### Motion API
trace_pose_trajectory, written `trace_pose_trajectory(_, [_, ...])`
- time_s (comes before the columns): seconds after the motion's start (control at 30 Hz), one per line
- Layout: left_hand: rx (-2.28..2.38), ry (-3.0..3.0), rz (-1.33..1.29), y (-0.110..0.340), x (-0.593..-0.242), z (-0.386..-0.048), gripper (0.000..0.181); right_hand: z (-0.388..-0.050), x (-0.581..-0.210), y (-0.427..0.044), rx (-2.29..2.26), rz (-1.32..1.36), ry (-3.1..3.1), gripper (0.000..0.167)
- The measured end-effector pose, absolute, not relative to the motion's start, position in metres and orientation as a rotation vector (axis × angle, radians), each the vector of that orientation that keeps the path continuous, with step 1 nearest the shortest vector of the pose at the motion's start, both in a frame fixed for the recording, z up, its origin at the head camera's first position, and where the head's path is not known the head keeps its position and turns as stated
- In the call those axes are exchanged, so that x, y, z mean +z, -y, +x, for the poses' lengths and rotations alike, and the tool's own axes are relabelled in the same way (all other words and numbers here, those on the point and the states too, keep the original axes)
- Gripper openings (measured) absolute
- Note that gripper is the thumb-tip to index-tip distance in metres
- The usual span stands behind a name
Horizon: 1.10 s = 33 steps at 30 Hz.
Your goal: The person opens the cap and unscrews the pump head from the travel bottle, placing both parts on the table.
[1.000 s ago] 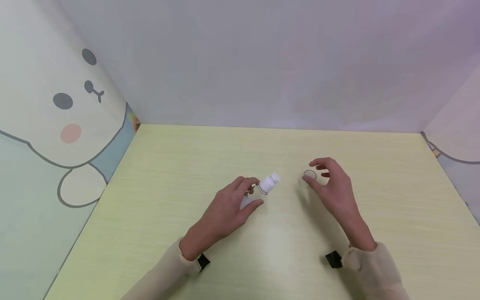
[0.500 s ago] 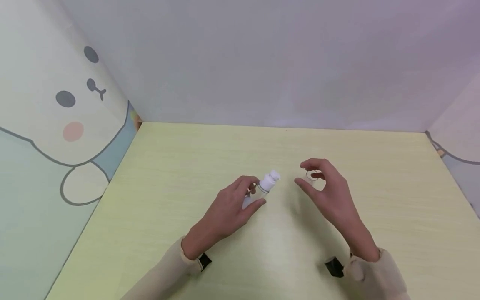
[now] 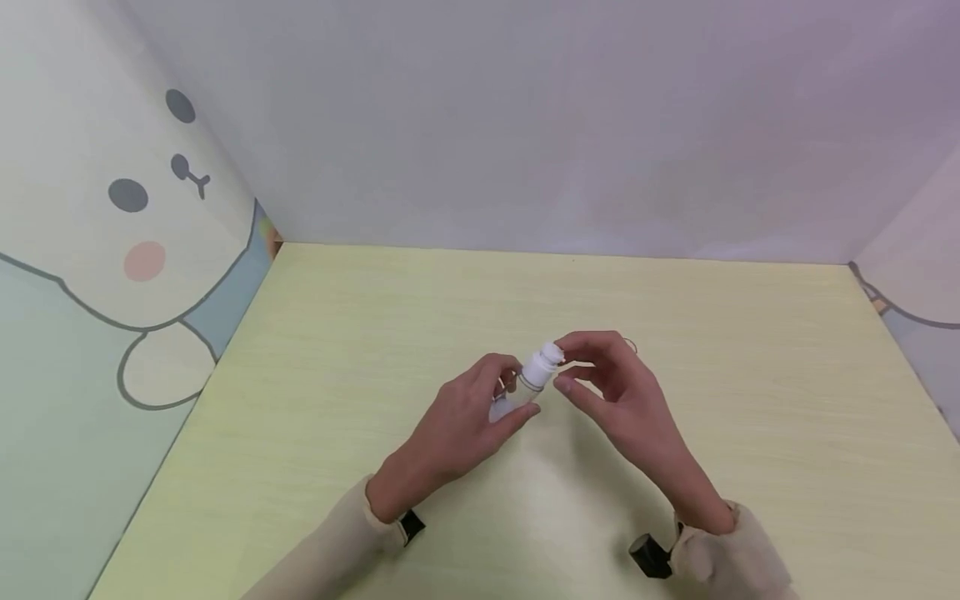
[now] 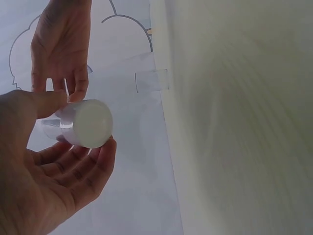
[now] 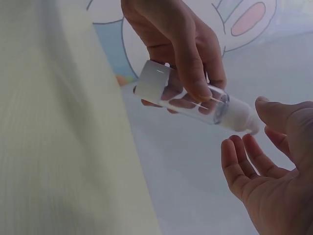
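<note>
A small clear pump bottle (image 3: pixel 539 369) with a white pump top and a white base is tilted above the table. My left hand (image 3: pixel 459 423) grips its clear body between thumb and fingers, as the right wrist view also shows, with the white base (image 5: pixel 151 82) sticking out behind. Around the pump end, my right hand (image 3: pixel 624 402) is spread with thumb and fingers apart and loosely bent; whether a fingertip touches the pump is hard to tell. Behind the right hand a clear cap (image 4: pixel 152 81) stands on the table, mostly hidden in the head view.
The pale wooden table (image 3: pixel 375 333) runs back to a plain grey-white wall (image 3: pixel 525 125). A panel with a cartoon animal (image 3: pixel 142 258) borders the left side, and another printed panel (image 3: pixel 915 275) borders the right.
My right hand has let go of the clear cap, left it standing on the table, and moved left to the pump end of the bottle. The left hand has barely moved.
</note>
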State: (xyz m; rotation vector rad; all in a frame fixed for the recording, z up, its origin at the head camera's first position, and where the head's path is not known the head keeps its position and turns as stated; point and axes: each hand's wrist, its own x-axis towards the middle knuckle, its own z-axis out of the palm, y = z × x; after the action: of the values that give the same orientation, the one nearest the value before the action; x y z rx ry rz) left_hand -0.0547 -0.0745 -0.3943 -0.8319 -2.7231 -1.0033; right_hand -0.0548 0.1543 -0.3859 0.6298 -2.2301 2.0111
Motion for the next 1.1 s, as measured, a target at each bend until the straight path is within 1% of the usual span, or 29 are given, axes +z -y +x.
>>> trace_pose_trajectory(0.33, [-0.987, 2.656, -0.866, 0.069, -0.396, -0.05, 0.049, -0.048, -0.393, -0.138, 2.106, 0.586, 2.145, 0.047])
trace_pose_trajectory(0.6, [-0.968, 2.618, -0.889, 0.067, -0.397, -0.048, 0.051, -0.045, -0.393, -0.133, 2.112, 0.552, 2.125, 0.044])
trace_pose_trajectory(1.1, [-0.967, 2.633, -0.89, 0.066, -0.396, -0.047, 0.049, -0.043, -0.392, -0.131, 2.103, 0.505, 2.087, 0.04])
